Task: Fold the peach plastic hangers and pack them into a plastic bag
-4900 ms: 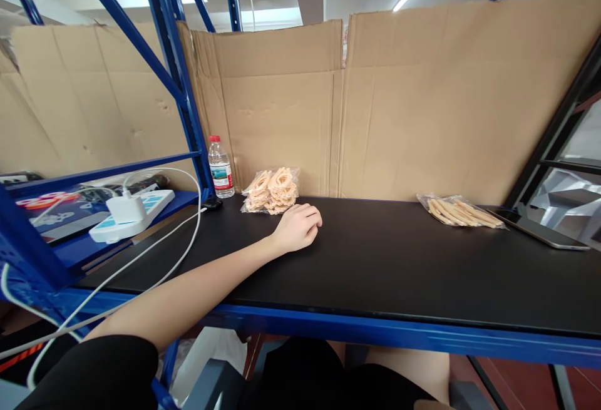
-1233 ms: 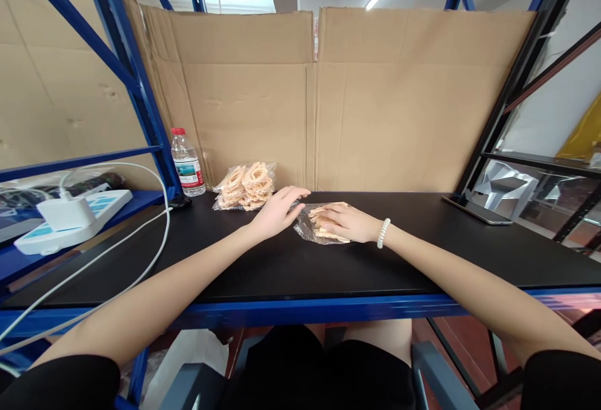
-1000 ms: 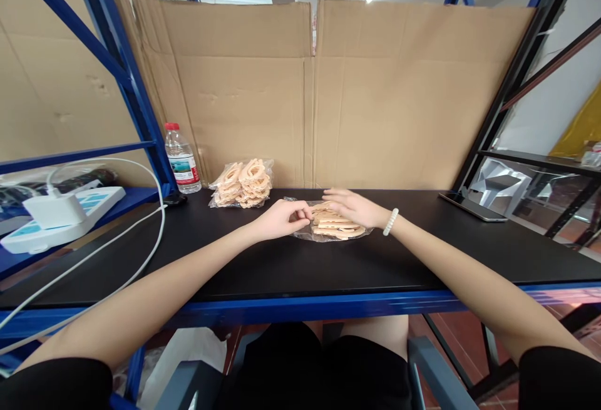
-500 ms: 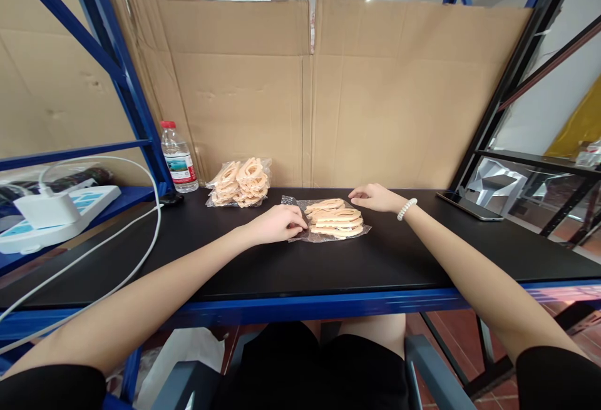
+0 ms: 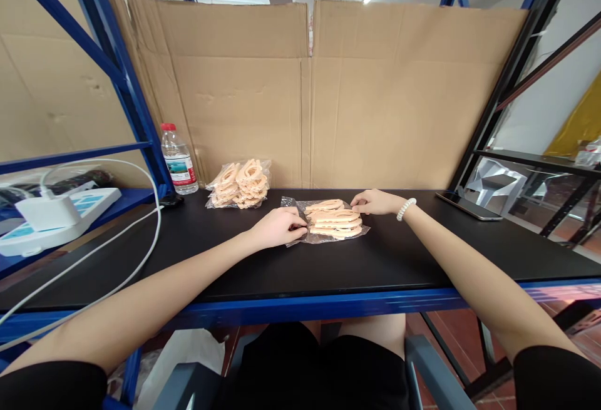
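In front of me a clear plastic bag (image 5: 300, 241) lies flat on the black tabletop, with a stack of peach-coloured, flat, elongated pieces (image 5: 334, 217) inside. At the bag's left end, my left hand (image 5: 282, 227) is closed, its thumb and fingers pinching the loose plastic. My right hand (image 5: 375, 201), with a beaded bracelet on the wrist, reaches the upper right side of the stack. Its fingers are a little bent and apart, the tips touching the bag. Farther back on the left sits another clear bag of peach-coloured loop-shaped pieces (image 5: 240, 183).
A water bottle (image 5: 179, 159) with a red cap stands at the back left. White cables run from a power strip (image 5: 61, 217) across the table's left side. A phone (image 5: 469, 206) lies at the right. Cardboard panels (image 5: 225, 97) close off the back.
My right hand has moved slightly down and now meets the bag's right side. My left hand has shifted a little lower at the bag's left end.
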Demonstrator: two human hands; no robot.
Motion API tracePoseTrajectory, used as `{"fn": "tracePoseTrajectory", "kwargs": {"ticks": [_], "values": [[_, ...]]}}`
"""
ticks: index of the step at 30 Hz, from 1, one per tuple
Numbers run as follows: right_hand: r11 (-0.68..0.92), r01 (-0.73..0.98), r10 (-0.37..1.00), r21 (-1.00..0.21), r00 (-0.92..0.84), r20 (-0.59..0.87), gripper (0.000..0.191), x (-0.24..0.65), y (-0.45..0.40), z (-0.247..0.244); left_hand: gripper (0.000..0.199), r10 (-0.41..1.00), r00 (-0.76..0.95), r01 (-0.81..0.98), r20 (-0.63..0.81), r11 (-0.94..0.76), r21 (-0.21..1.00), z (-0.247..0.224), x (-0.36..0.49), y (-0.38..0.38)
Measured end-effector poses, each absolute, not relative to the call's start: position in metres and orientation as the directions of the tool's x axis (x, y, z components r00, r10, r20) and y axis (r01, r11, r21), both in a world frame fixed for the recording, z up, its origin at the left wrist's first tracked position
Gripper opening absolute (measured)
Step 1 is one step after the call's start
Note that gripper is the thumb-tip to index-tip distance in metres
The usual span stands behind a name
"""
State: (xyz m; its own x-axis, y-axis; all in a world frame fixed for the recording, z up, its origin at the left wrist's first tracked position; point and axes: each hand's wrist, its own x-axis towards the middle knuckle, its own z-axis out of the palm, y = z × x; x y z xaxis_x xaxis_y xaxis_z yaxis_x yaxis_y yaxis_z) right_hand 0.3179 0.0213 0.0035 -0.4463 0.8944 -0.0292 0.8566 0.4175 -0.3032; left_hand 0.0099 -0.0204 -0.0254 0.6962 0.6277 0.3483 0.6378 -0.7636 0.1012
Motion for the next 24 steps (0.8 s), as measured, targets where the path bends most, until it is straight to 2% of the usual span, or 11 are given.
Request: {"fn": "tracePoseTrajectory", "kwargs": {"ticks": [7, 10, 12, 16, 18, 21, 24], "values": [[0.457, 0.852, 0.88, -0.257, -0.475, -0.01, 0.035, 0.32, 0.026, 0.0, 0.025, 0.687, 0.628, 0.7, 0.365, -0.704, 0.12, -0.032, 0.011, -0.02], [0.463, 0.855, 0.879, -0.234, -0.477, -0.003, 0.034, 0.319, 0.026, -0.001, 0.027, 0.726, 0.589, 0.717, 0.354, -0.672, 0.185, -0.031, 0.013, -0.021], [0.461, 0.859, 0.88, -0.224, -0.474, -0.007, 0.033, 0.318, 0.025, -0.001, 0.029, 0.767, 0.556, 0.712, 0.32, -0.638, 0.294, -0.03, 0.014, -0.021], [0.476, 0.861, 0.874, -0.177, -0.486, -0.015, 0.033, 0.314, 0.022, 0.0, 0.033, 0.871, 0.461, 0.63, 0.172, -0.457, 0.628, -0.027, 0.017, -0.019], [0.478, 0.868, 0.875, -0.136, -0.485, -0.015, 0.033, 0.312, 0.021, 0.001, 0.035, 0.911, 0.395, 0.606, 0.115, -0.353, 0.713, -0.026, 0.02, -0.019], [0.467, 0.879, 0.882, -0.095, -0.47, -0.011, 0.033, 0.308, 0.02, 0.0, 0.034, 0.942, 0.323, 0.657, 0.095, -0.295, 0.694, -0.025, 0.026, -0.02], [0.461, 0.885, 0.887, -0.073, -0.462, -0.006, 0.032, 0.305, 0.018, -0.001, 0.021, 0.95, 0.296, 0.672, 0.102, -0.283, 0.684, -0.025, 0.029, -0.022]]}}
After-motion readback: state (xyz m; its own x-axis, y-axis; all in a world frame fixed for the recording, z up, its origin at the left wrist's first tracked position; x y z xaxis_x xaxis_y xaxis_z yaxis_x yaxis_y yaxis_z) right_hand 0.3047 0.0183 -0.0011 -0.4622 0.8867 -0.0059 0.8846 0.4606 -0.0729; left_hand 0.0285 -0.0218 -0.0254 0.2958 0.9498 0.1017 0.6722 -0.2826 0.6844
